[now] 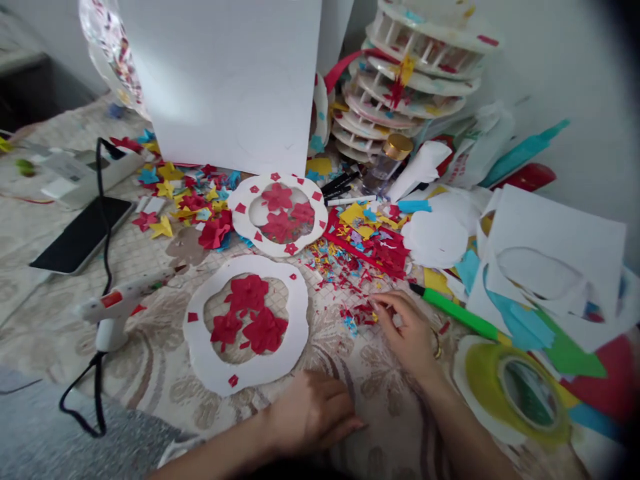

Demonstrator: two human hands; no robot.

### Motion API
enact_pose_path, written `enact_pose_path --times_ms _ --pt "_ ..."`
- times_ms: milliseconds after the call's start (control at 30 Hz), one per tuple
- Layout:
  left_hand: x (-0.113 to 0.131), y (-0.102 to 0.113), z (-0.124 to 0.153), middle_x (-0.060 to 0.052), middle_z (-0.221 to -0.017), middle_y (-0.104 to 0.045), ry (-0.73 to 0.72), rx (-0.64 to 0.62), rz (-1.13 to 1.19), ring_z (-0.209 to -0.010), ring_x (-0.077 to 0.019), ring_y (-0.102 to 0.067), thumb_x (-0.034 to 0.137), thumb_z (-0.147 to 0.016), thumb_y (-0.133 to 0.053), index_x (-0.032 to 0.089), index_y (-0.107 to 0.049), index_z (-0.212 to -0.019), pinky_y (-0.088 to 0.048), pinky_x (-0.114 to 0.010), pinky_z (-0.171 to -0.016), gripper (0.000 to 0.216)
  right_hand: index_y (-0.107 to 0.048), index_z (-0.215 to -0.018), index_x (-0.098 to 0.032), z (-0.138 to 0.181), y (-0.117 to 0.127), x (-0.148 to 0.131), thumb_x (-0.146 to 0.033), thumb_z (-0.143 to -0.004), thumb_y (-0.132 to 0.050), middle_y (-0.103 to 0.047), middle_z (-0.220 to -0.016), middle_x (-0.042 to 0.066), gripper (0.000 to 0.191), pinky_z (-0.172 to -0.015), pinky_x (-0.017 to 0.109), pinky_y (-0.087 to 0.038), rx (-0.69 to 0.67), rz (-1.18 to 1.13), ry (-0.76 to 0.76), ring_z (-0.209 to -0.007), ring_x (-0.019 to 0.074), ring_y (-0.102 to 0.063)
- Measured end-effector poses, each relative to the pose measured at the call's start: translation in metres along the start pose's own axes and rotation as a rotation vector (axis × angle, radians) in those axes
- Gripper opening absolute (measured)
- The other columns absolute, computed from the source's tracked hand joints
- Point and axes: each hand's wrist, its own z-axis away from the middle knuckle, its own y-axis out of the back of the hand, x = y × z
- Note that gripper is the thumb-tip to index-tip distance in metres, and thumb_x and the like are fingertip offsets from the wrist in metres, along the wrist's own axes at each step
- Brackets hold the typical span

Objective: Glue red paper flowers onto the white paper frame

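My right hand [407, 330] reaches into a scatter of small red and blue paper scraps [357, 313], fingertips pinched together on the cloth; whether a scrap is between them I cannot make out. My left hand [313, 413] rests on the patterned tablecloth [150, 373], fingers curled loosely, holding nothing I can see, just right of a white flower-shaped paper frame [249, 325] with red paper flowers inside and small red squares on its rim. A second, similar frame [279, 213] lies behind it.
A glue gun [113, 308] with black cord lies at left, a phone [83, 233] behind it. A green marker [457, 313], a yellow tape roll [517, 393], cut white paper [555, 247], stacked white rings [415, 73], a white board [225, 80] and coloured cut-outs [185, 197] surround the work area.
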Motion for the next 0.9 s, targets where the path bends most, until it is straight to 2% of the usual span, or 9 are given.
enact_pose_path --times_ms 167,300,400,467,533,633,767,900 --pt "0.0 -0.001 0.001 0.0 -0.064 -0.056 0.016 0.017 -0.004 -0.056 -0.0102 -0.05 0.032 -0.091 -0.042 0.017 -0.053 -0.074 -0.034 -0.024 -0.05 0.025 -0.055 -0.086 -0.021 0.005 -0.003 0.004 -0.026 -0.087 -0.051 -0.06 -0.077 0.002 0.006 -0.064 0.028 -0.045 0.104 0.057 -0.08 -0.069 0.0152 -0.056" --pt "-0.001 -0.002 0.002 0.0 -0.063 -0.056 0.01 0.022 0.008 -0.056 -0.0101 -0.051 0.031 -0.091 -0.041 0.017 -0.052 -0.073 -0.035 -0.024 -0.05 0.025 -0.045 -0.069 -0.022 0.01 -0.001 0.004 -0.03 -0.089 -0.047 -0.047 -0.055 -0.004 0.022 -0.052 0.025 -0.037 0.17 0.044 -0.178 -0.05 0.0126 -0.045" --pt "-0.001 -0.002 0.002 0.001 -0.062 -0.055 -0.003 0.031 0.0 -0.056 -0.0093 -0.051 0.03 -0.091 -0.041 0.018 -0.051 -0.071 -0.034 -0.024 -0.05 0.026 -0.039 -0.062 -0.022 0.007 0.001 0.0 -0.029 -0.091 -0.041 -0.044 -0.05 -0.004 0.03 -0.05 0.025 -0.035 0.139 0.026 -0.201 -0.047 0.0121 -0.043" --pt "-0.001 -0.002 0.001 0.001 -0.062 -0.054 -0.009 0.035 -0.005 -0.056 -0.0092 -0.05 0.029 -0.091 -0.041 0.017 -0.05 -0.07 -0.034 -0.024 -0.05 0.026 -0.047 -0.07 -0.022 0.002 0.002 -0.003 -0.029 -0.091 -0.043 -0.052 -0.057 -0.003 0.023 -0.052 0.025 -0.038 0.101 0.038 -0.187 -0.051 0.013 -0.048" --pt "0.0 -0.001 0.001 0.001 -0.062 -0.054 -0.013 0.036 -0.008 -0.056 -0.0091 -0.05 0.029 -0.091 -0.041 0.017 -0.05 -0.07 -0.034 -0.024 -0.05 0.026 -0.054 -0.084 -0.021 -0.005 0.003 -0.006 -0.026 -0.09 -0.044 -0.061 -0.072 0.001 0.013 -0.06 0.026 -0.043 0.064 0.042 -0.134 -0.064 0.0151 -0.056" --pt "0.0 -0.001 0.001 0.001 -0.061 -0.054 -0.016 0.043 -0.011 -0.055 -0.0091 -0.05 0.029 -0.091 -0.041 0.017 -0.05 -0.069 -0.033 -0.023 -0.05 0.026 -0.057 -0.098 -0.021 -0.017 0.001 -0.008 -0.021 -0.09 -0.042 -0.063 -0.094 0.006 0.016 -0.077 0.031 -0.046 -0.017 0.059 -0.028 -0.086 0.0181 -0.059" --pt "0.001 -0.001 0.001 0.001 -0.061 -0.053 -0.014 0.051 -0.01 -0.055 -0.0095 -0.049 0.028 -0.091 -0.042 0.017 -0.049 -0.068 -0.033 -0.024 -0.049 0.027 -0.058 -0.104 -0.022 -0.035 -0.005 -0.012 -0.017 -0.09 -0.04 -0.059 -0.099 0.008 0.023 -0.083 0.034 -0.046 -0.144 0.145 0.027 -0.093 0.0203 -0.057" --pt "0.0 -0.002 0.002 0.001 -0.061 -0.054 -0.002 0.041 -0.006 -0.056 -0.0092 -0.05 0.028 -0.092 -0.04 0.017 -0.049 -0.069 -0.034 -0.023 -0.05 0.026 -0.06 -0.104 -0.021 -0.052 -0.005 -0.011 -0.017 -0.089 -0.04 -0.057 -0.097 0.008 0.026 -0.082 0.035 -0.046 -0.134 0.22 0.048 -0.091 0.0213 -0.057"
